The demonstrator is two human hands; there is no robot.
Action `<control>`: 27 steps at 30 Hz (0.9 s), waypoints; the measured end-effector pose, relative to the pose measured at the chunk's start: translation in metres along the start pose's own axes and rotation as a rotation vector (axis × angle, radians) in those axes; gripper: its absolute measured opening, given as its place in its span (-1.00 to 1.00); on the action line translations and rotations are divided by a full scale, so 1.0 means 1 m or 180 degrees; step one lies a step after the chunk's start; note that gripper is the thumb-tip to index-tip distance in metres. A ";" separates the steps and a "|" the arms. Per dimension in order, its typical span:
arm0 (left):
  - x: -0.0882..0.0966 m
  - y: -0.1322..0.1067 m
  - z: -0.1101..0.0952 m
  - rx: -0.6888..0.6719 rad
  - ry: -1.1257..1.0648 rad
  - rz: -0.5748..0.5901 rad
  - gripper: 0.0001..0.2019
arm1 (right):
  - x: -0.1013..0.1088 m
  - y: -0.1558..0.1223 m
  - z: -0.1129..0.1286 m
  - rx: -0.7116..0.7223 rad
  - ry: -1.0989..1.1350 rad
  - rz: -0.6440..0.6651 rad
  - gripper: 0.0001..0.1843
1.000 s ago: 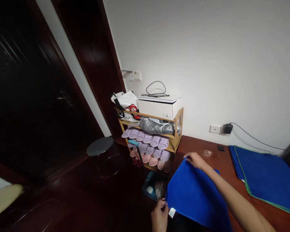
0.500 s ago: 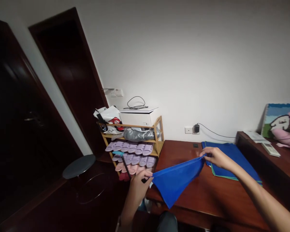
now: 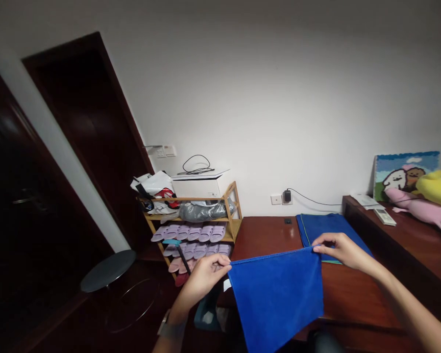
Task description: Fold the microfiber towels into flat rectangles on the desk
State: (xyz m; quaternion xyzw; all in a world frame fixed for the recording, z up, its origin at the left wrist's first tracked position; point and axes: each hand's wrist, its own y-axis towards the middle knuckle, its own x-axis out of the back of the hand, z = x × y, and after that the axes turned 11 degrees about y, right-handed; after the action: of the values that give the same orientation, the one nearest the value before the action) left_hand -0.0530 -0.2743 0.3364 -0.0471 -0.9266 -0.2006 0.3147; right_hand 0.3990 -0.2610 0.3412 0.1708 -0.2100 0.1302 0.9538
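Note:
A blue cloth [image 3: 277,294] hangs spread between my two hands, its upper edge pulled nearly straight. My left hand [image 3: 210,272] pinches the upper left corner, where a small white tag [image 3: 227,285] sticks out. At the upper right corner, the thumb and fingers of my right hand [image 3: 332,247] are closed on the edge. The lower tip of the cloth runs off the bottom of the view. Behind my right hand, folded blue cloths [image 3: 325,228] with green edging lie on the reddish-brown table [image 3: 260,235].
Left of the table stands a wooden rack [image 3: 233,230] with purple and pink slippers, a white box [image 3: 200,186] on top. A round stool [image 3: 108,271] is at the left. On the raised ledge at right are a remote [image 3: 384,216], a pink plush toy [image 3: 413,208] and a yellow one [image 3: 437,189].
The cloth has opened from a narrow triangle into a broad hanging sheet, and its right side has dropped down. The view has swung to the right, bringing in the yellow plush toy.

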 end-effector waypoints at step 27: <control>-0.008 0.002 -0.029 -0.0180 -0.0378 -0.0262 -0.76 | -0.013 -0.071 0.009 0.0734 -0.0433 -0.1277 -0.68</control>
State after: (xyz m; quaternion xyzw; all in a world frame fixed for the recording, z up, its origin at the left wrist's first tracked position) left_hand -0.0295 -0.2840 0.3530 -0.0296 -0.9387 -0.2363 0.2492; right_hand 0.4074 -0.3311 0.3237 0.3252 -0.2193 -0.0506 0.9185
